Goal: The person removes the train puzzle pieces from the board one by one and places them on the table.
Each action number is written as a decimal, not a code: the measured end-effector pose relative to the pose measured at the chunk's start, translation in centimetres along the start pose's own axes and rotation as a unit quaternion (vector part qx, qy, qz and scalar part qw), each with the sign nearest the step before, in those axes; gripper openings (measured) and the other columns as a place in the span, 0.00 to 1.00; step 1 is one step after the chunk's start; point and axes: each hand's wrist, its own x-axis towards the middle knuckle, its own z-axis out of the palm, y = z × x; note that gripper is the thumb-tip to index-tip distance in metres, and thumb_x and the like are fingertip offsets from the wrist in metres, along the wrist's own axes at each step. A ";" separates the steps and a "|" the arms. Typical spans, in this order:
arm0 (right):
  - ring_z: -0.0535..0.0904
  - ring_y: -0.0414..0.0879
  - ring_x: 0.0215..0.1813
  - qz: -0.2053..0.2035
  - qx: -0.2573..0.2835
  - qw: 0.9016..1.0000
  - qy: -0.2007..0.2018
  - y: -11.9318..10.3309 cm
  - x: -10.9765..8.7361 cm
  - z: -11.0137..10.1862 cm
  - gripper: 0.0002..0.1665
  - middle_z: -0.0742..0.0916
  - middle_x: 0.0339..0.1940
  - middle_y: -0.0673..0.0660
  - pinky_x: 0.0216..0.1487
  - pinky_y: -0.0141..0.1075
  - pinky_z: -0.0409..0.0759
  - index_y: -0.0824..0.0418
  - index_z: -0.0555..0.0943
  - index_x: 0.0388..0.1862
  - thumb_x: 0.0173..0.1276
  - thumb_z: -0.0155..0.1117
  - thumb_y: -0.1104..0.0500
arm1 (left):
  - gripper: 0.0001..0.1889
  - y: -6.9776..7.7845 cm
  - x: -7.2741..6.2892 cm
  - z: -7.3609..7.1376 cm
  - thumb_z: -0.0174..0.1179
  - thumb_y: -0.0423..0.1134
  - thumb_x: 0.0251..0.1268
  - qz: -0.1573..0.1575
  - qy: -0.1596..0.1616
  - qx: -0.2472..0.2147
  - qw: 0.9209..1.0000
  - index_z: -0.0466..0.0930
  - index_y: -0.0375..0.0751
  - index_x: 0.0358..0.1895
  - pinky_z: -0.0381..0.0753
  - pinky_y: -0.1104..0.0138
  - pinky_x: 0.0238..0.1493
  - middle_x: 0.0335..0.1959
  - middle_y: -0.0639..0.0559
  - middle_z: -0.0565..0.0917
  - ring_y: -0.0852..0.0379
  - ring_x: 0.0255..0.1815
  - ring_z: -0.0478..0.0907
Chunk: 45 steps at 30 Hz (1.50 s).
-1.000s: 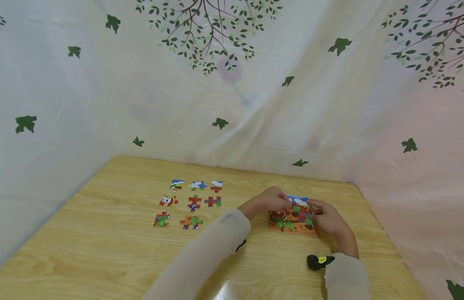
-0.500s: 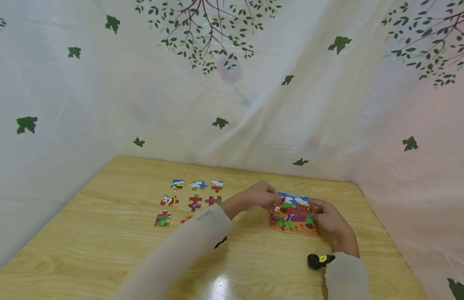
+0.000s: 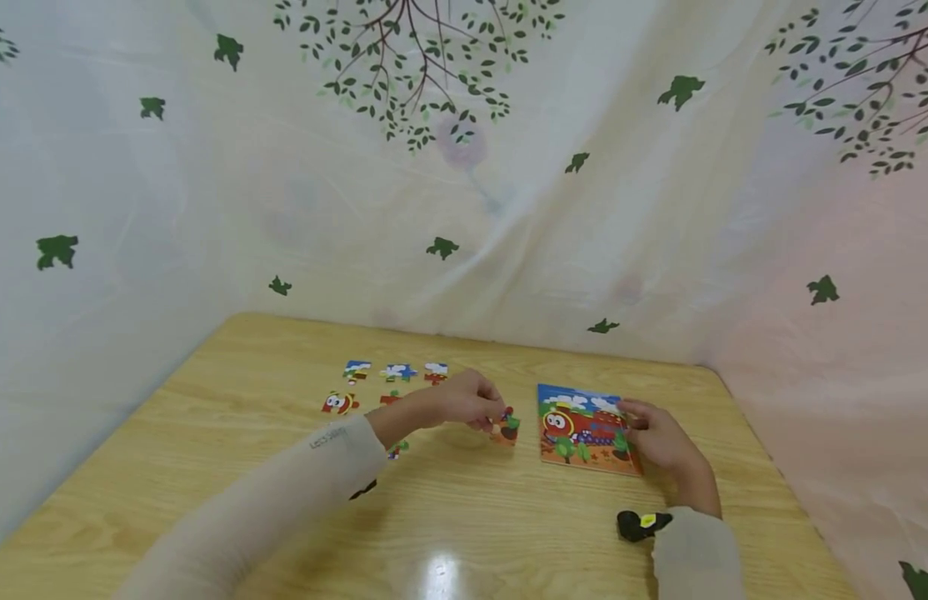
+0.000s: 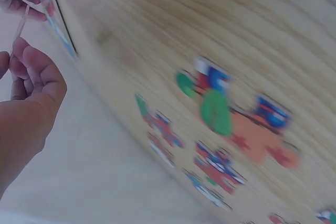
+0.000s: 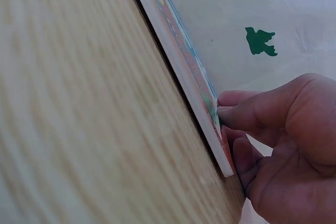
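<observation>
My left hand (image 3: 470, 400) pinches a jigsaw piece (image 3: 506, 427) with an orange, green and red print, held above the table just left of the puzzle board. In the left wrist view the pinched piece (image 4: 21, 27) shows nearly edge-on between thumb and fingers. The square puzzle board (image 3: 584, 429), printed with a red smiling caterpillar-like figure, clouds and bushes, lies flat on the table. My right hand (image 3: 662, 435) grips its right edge; in the right wrist view thumb and fingers close on the board's corner (image 5: 212, 145).
Loose jigsaw pieces lie in rows to the left, among them a cloud piece (image 3: 399, 372) and a face piece (image 3: 340, 403). My left forearm covers some of them. A leaf-printed curtain (image 3: 344, 208) stands behind the wooden table (image 3: 509, 533).
My left hand has moved left off the board, bringing the pinched piece out beside it. More of the board's picture shows. My right hand stays at the board's edge.
</observation>
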 end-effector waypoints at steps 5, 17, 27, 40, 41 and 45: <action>0.65 0.75 0.70 -0.007 -0.001 1.000 -0.002 -0.1 -0.1 0.0 0.30 0.63 0.78 0.74 0.65 0.65 0.69 0.75 0.66 0.74 0.74 0.52 0.71 | 0.09 -1.4 -1.6 -1.5 0.57 0.37 0.74 -0.012 0.006 0.008 1.000 0.85 0.37 0.42 0.85 0.56 0.48 0.43 0.48 0.86 0.54 0.39 0.85; 0.65 0.73 0.70 -0.004 0.011 1.000 -0.002 -0.4 0.0 0.0 0.31 0.63 0.78 0.74 0.65 0.63 0.70 0.74 0.65 0.75 0.73 0.52 0.71 | 0.15 -4.2 -4.7 -4.1 0.53 0.36 0.79 0.004 -0.033 0.004 0.999 0.76 0.30 0.30 0.69 0.60 0.34 0.23 0.49 0.70 0.54 0.25 0.63; 0.66 0.73 0.70 0.003 0.009 1.000 -0.006 -0.3 -0.1 0.0 0.31 0.63 0.78 0.73 0.65 0.63 0.70 0.74 0.65 0.75 0.74 0.52 0.71 | 0.11 -5.0 -6.1 -5.7 0.54 0.32 0.77 -0.014 -0.030 0.065 0.997 0.80 0.32 0.33 0.68 0.64 0.29 0.24 0.50 0.73 0.57 0.23 0.63; 0.68 0.71 0.68 0.008 0.009 1.000 -0.006 -0.5 -0.2 0.0 0.30 0.66 0.76 0.74 0.66 0.65 0.68 0.74 0.66 0.75 0.74 0.52 0.71 | 0.04 -5.4 -5.6 -5.8 0.60 0.27 0.67 -0.027 -0.010 0.144 0.989 0.85 0.35 0.36 0.76 0.65 0.32 0.28 0.50 0.82 0.57 0.26 0.73; 0.68 0.70 0.67 0.009 0.006 1.000 -0.006 -0.4 -0.2 0.0 0.30 0.67 0.75 0.75 0.66 0.65 0.68 0.74 0.66 0.75 0.74 0.52 0.71 | 0.05 -5.4 -5.6 -5.8 0.60 0.26 0.67 -0.031 -0.012 0.150 0.988 0.85 0.35 0.36 0.75 0.66 0.31 0.28 0.50 0.82 0.57 0.26 0.73; 0.69 0.69 0.66 0.012 0.003 1.000 -0.005 -0.5 -0.3 0.0 0.31 0.68 0.74 0.75 0.66 0.65 0.68 0.73 0.66 0.75 0.74 0.51 0.70 | 0.05 -5.3 -5.3 -6.0 0.60 0.26 0.66 -0.038 -0.030 0.172 0.984 0.85 0.35 0.34 0.75 0.68 0.31 0.26 0.51 0.82 0.58 0.26 0.73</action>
